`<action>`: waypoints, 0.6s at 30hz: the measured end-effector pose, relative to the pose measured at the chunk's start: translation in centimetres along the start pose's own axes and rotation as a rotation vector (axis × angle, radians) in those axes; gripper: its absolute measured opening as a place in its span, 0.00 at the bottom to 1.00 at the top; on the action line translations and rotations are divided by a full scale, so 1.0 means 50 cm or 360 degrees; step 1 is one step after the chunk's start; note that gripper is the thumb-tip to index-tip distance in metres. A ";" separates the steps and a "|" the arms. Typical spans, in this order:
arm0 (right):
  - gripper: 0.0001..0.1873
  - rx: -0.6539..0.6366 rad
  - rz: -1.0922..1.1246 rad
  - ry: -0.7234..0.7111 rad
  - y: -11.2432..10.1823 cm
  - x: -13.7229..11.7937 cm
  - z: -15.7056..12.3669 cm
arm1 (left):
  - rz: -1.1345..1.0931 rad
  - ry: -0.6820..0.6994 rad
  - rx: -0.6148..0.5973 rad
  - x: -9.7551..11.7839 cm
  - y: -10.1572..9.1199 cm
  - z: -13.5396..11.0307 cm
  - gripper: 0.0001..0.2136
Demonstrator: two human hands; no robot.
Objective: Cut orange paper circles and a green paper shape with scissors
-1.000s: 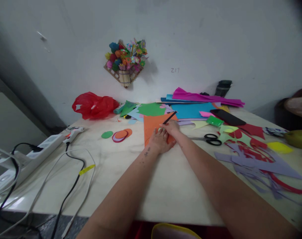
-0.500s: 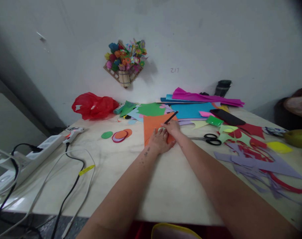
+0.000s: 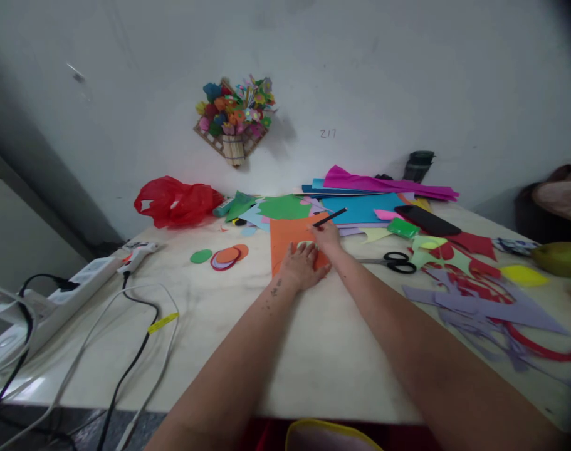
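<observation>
My left hand (image 3: 300,265) lies flat with its fingers spread on a sheet of orange craft paper (image 3: 281,235). Under its fingertips a small pale green piece (image 3: 306,244) is pressed against the sheet, partly covered. The fingers of my right hand (image 3: 326,238) pinch a slim black pencil (image 3: 332,217) over the sheet's right side, its far end slanting up to the right. Whether the tip touches the paper I cannot tell. Black-handled scissors (image 3: 398,262) rest on the table right of my right wrist.
Paper discs (image 3: 227,255) and a glue gun (image 3: 139,254) lie to the left, near a power strip (image 3: 73,288) and loose cables. Behind are a red plastic bag (image 3: 175,202) and coloured sheets (image 3: 360,207). On the right are a phone (image 3: 427,220) and purple scraps (image 3: 482,307).
The pencil has tipped to a flatter slant, its far end swinging right. My right hand has turned slightly with it; my left hand stays in place on the paper.
</observation>
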State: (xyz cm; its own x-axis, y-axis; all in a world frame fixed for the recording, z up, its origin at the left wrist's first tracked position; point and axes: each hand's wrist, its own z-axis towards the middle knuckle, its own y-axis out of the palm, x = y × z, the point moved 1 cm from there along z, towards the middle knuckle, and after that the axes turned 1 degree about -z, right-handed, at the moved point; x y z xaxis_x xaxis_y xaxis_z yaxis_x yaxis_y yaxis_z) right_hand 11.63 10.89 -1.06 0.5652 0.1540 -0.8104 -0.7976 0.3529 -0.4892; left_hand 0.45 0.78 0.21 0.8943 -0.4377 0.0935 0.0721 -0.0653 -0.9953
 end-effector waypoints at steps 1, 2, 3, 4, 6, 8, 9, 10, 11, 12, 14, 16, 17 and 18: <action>0.09 -0.0023 0.0107 0.0011 0.003 -0.001 0.000 | -0.0001 -0.0004 -0.0004 0.000 0.000 0.000 0.36; 0.08 -0.0047 0.0206 0.0030 0.006 -0.002 0.000 | -0.0003 -0.0012 -0.0009 0.000 -0.001 0.000 0.37; 0.08 -0.0066 0.0288 0.0061 0.010 -0.001 0.000 | -0.0006 -0.0021 -0.0015 0.000 -0.002 -0.001 0.37; 0.08 -0.0085 0.0357 0.0106 0.013 0.000 -0.001 | -0.0008 -0.0031 -0.0021 0.001 -0.002 -0.001 0.37; 0.09 -0.0120 0.0456 0.0208 0.017 0.002 -0.003 | -0.0006 -0.0053 -0.0030 0.001 -0.004 -0.003 0.38; 0.09 -0.0149 0.0511 0.0278 0.018 0.003 -0.006 | 0.0012 -0.0092 -0.0036 0.000 -0.005 -0.004 0.40; 0.09 -0.0156 0.0527 0.0297 0.017 0.002 -0.008 | 0.0025 -0.0118 -0.0036 0.000 -0.005 -0.005 0.40; 0.09 -0.0152 0.0540 0.0310 0.015 0.000 -0.011 | 0.0033 -0.0147 -0.0035 -0.001 -0.005 -0.006 0.41; 0.09 -0.0135 0.0555 0.0323 0.013 -0.003 -0.013 | 0.0037 -0.0175 -0.0030 -0.001 -0.005 -0.007 0.42; 0.09 -0.0112 0.0575 0.0341 0.010 -0.007 -0.015 | 0.0037 -0.0199 -0.0023 -0.001 -0.005 -0.008 0.42; 0.10 -0.0066 0.0623 0.0376 0.005 -0.014 -0.020 | 0.0032 -0.0233 -0.0011 -0.002 -0.005 -0.008 0.43; 0.10 -0.0050 0.0680 0.0394 0.000 -0.019 -0.024 | 0.0030 -0.0255 -0.0016 -0.001 -0.006 -0.008 0.42; 0.10 -0.0063 0.0714 0.0400 -0.001 -0.021 -0.026 | 0.0032 -0.0265 -0.0024 -0.001 -0.007 -0.008 0.42; 0.10 -0.0089 0.0751 0.0403 -0.002 -0.021 -0.028 | 0.0031 -0.0275 -0.0036 -0.001 -0.007 -0.008 0.42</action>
State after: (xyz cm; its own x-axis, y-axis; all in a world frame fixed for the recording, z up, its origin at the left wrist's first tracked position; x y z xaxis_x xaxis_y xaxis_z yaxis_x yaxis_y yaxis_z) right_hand 10.81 9.39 -0.60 0.0798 0.0543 -0.9953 -0.9665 0.2484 -0.0639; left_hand 0.20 0.48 0.57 0.9582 -0.2784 0.0663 0.0458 -0.0796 -0.9958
